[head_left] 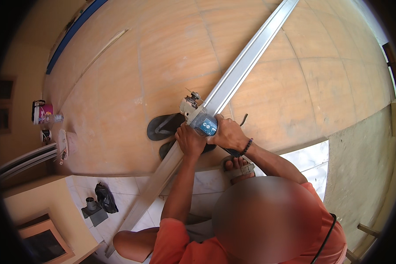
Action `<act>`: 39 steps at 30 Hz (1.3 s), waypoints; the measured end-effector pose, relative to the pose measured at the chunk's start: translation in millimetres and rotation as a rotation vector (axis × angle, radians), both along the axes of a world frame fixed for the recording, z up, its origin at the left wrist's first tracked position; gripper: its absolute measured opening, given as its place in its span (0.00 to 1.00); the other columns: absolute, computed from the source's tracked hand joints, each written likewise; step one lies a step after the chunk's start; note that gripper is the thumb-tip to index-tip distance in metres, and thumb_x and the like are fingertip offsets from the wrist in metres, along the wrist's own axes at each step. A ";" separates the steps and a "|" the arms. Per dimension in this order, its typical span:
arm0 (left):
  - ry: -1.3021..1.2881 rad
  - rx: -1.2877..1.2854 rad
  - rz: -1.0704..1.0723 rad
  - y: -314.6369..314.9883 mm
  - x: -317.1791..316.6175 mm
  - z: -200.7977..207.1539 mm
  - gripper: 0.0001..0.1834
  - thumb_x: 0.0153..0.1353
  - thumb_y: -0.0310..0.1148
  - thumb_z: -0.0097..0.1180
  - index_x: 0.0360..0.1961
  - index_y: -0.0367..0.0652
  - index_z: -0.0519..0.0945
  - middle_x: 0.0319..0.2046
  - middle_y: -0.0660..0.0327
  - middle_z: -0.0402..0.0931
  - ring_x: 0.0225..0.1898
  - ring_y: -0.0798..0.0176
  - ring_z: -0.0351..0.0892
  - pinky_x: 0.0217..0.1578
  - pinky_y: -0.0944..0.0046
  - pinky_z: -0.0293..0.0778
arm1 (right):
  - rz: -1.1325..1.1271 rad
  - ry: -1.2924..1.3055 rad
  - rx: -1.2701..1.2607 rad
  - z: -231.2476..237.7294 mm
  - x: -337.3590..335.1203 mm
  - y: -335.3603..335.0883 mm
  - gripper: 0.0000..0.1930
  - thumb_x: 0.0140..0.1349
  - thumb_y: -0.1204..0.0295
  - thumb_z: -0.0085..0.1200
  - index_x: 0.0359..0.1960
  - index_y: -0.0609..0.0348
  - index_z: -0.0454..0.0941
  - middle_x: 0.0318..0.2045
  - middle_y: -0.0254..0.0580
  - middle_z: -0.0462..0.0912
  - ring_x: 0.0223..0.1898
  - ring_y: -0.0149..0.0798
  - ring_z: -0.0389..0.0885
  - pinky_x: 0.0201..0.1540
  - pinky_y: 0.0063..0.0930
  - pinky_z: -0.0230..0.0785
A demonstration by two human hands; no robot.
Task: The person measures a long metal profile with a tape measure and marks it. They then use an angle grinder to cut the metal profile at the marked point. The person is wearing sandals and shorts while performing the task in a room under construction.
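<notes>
Both of my hands are closed around an angle grinder with a blue label on its body. My left hand wraps the near left side of the body, beside the gear head. On the right side, my right hand grips the casing, a dark beaded bracelet at its wrist. The grinder's thin disc stands at its far end, close to the left edge of a long silver metal profile. This profile runs under the grinder from the far right to the near left. Whether the disc touches it, I cannot tell.
A dark flip-flop lies left of the grinder on the tan tiled floor. A black plastic bag sits on white tiles at the lower left. Along the left wall stand a pink tub, a clear bottle and stacked strips.
</notes>
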State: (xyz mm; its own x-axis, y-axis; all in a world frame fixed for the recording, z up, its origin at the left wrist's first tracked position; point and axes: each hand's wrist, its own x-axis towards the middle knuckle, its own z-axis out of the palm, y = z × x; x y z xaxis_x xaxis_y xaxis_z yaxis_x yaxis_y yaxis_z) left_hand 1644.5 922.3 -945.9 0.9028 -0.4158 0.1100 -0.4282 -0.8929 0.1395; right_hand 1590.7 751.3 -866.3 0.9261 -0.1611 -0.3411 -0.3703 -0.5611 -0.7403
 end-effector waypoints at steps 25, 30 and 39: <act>-0.023 -0.011 0.068 -15.5 -6.6 20.3 0.44 0.31 0.51 0.74 0.49 0.40 0.69 0.38 0.57 0.70 0.42 0.52 0.69 0.43 0.53 0.63 | 0.042 0.085 -0.056 -7.1 1.2 -12.0 0.36 0.42 0.54 0.64 0.46 0.73 0.71 0.33 0.66 0.81 0.38 0.60 0.82 0.44 0.45 0.76; -0.017 -0.016 0.065 -16.7 -6.4 23.3 0.43 0.32 0.49 0.74 0.49 0.40 0.69 0.38 0.57 0.70 0.42 0.52 0.70 0.43 0.53 0.63 | 0.050 0.090 -0.061 -8.3 1.8 -12.2 0.35 0.42 0.54 0.64 0.46 0.73 0.71 0.34 0.66 0.81 0.38 0.61 0.82 0.44 0.45 0.76; -0.017 -0.011 0.059 -15.2 -6.0 21.5 0.43 0.33 0.50 0.73 0.49 0.40 0.69 0.38 0.56 0.70 0.42 0.52 0.70 0.43 0.52 0.63 | 0.048 0.081 -0.066 -9.5 2.1 -11.7 0.35 0.42 0.54 0.63 0.44 0.74 0.71 0.34 0.67 0.81 0.39 0.61 0.82 0.44 0.45 0.75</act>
